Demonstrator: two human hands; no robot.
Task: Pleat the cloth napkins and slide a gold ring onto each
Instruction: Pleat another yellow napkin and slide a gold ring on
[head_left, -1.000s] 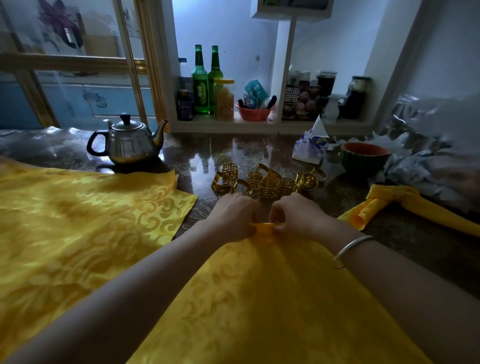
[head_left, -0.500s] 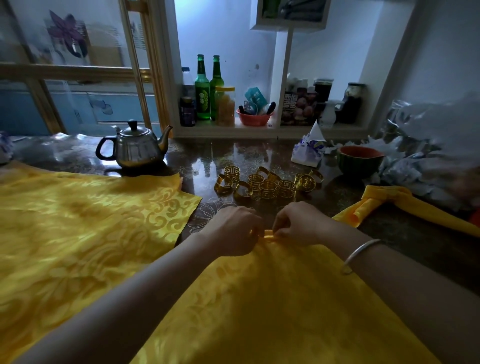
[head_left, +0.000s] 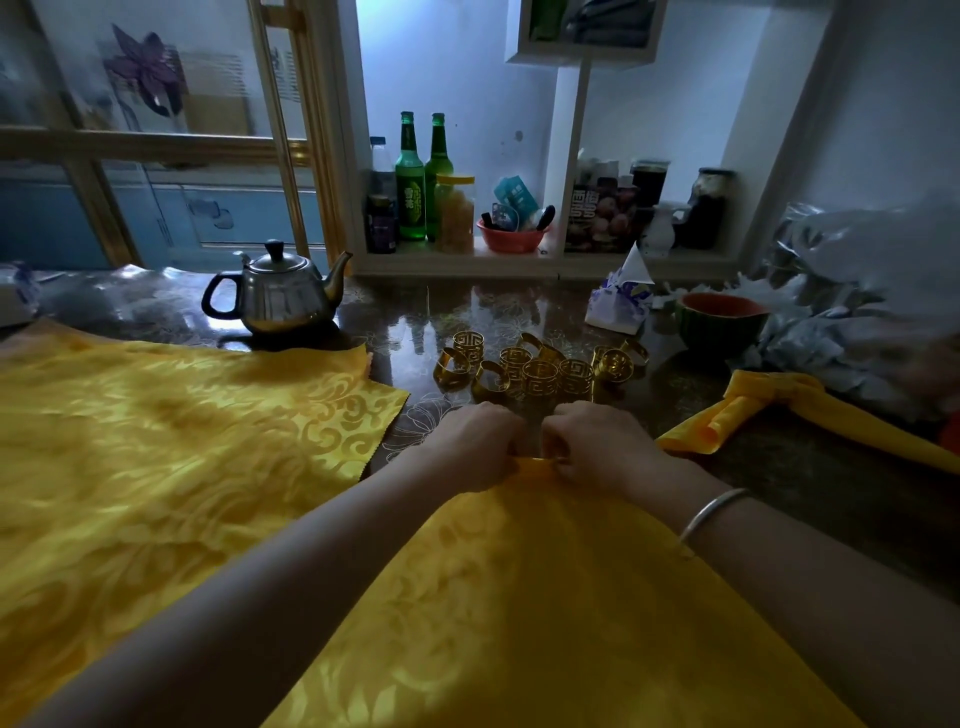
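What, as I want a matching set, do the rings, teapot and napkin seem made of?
Rings: likely thin metal, glossy gold, with cut-out fret pattern. Teapot: probably stainless steel, polished, with mirror-like highlights. Napkin: woven fabric with satin sheen and damask-like swirls.

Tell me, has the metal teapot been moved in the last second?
No. The teapot still sits just beyond the far corner of the flat yellow cloth, left of the gold rings; only the camera shifted.

Left hand (head_left: 480, 441), right hand (head_left: 597, 447) pinch napkin (head_left: 519, 597) corner.
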